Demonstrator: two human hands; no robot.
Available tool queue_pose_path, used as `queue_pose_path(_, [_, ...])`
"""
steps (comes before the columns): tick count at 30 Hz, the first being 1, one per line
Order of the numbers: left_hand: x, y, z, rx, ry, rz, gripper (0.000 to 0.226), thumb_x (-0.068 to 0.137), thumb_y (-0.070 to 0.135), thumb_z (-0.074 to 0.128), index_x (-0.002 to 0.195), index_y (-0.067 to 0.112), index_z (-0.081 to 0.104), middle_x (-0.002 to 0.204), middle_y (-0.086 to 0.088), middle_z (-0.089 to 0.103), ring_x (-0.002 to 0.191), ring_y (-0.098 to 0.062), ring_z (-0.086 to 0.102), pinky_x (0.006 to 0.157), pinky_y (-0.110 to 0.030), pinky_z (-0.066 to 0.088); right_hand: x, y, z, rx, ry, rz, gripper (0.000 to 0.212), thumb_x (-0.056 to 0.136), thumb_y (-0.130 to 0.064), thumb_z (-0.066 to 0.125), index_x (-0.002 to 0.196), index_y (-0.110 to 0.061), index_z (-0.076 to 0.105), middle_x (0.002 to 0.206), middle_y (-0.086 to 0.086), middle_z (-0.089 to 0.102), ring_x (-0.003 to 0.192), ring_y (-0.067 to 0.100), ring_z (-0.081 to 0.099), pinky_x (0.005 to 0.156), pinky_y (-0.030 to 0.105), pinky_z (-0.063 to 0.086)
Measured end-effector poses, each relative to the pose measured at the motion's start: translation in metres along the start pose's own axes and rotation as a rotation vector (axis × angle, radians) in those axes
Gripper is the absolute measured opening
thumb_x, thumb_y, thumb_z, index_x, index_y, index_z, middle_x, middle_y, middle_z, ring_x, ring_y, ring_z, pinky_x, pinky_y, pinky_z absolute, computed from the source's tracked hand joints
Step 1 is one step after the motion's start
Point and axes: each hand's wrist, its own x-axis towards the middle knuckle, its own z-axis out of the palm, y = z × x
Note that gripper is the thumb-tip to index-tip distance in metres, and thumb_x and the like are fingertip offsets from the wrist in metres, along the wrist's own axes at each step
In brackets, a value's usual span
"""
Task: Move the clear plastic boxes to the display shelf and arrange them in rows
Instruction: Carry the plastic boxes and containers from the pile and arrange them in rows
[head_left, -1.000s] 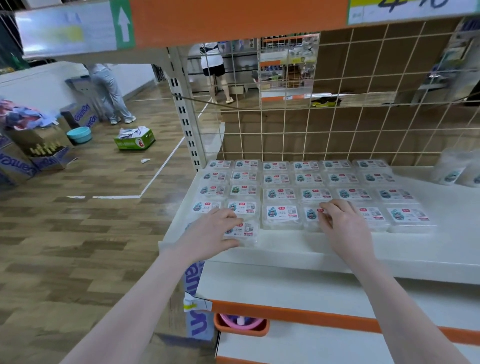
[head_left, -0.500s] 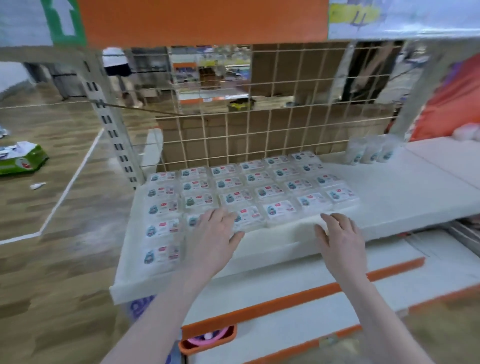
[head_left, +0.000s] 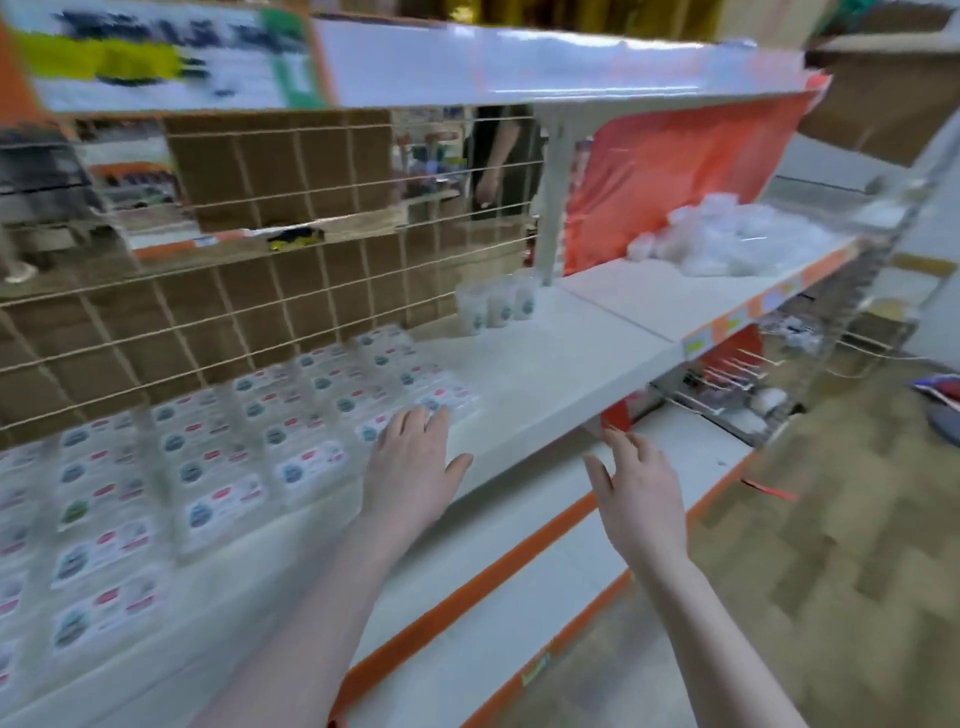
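rows of flat clear plastic boxes with white printed labels (head_left: 218, 467) cover the left half of the white display shelf (head_left: 550, 364), laid flat and packed edge to edge, blurred by head motion. left hand (head_left: 410, 462) lies flat with straight fingers, its tips on the rightmost front box, and holds nothing. right hand (head_left: 639, 493) hangs in the air off the shelf's front edge, fingers loosely spread, its grip empty too. further right, small clear tubs (head_left: 498, 306) stand at the back, and a loose pile of clear plastic containers (head_left: 727, 244) sits on the next bay. judgement: the rows look settled, so the useful move is fetching more boxes. carry a level stack in both hands and start the next column flush against the last box.
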Motion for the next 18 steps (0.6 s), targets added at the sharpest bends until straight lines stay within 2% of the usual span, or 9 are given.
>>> queue_pose_path(5, [0.053,0.095,0.026,-0.051,0.0,-0.003,0.062,0.095,0.046,0.042,0.147,0.017,0.025,0.152,-0.004,0.027,0.14,-0.022,0.022,0.114,-0.033,0.019,0.043,0.087,-0.027,0.018,0.01,0.023,0.033,0.088,-0.02,0.063,0.114,-0.001,0.061,0.109,0.02,0.061,0.101,0.039,0.056,0.085,0.043,0.045])
queue_pose_path(10, [0.099,0.184,0.043,-0.103,0.018,0.014,0.062,0.095,0.045,0.045,0.146,0.016,0.028,0.151,-0.006,0.028,0.139,-0.023,0.023,0.113,-0.033,0.019,0.089,0.164,-0.048,-0.008,0.023,-0.008,0.032,0.086,-0.02,0.066,0.109,0.001,0.062,0.105,0.02,0.061,0.095,0.039,0.058,0.077,0.042,0.048])
queue_pose_path(18, [0.175,0.26,0.071,-0.145,0.013,0.005,0.061,0.095,0.044,0.045,0.146,0.016,0.028,0.151,-0.004,0.028,0.139,-0.022,0.021,0.11,-0.034,0.023,0.149,0.253,-0.048,0.008,0.041,0.047,0.032,0.086,-0.019,0.065,0.111,0.001,0.062,0.105,0.018,0.062,0.097,0.036,0.059,0.078,0.04,0.047])
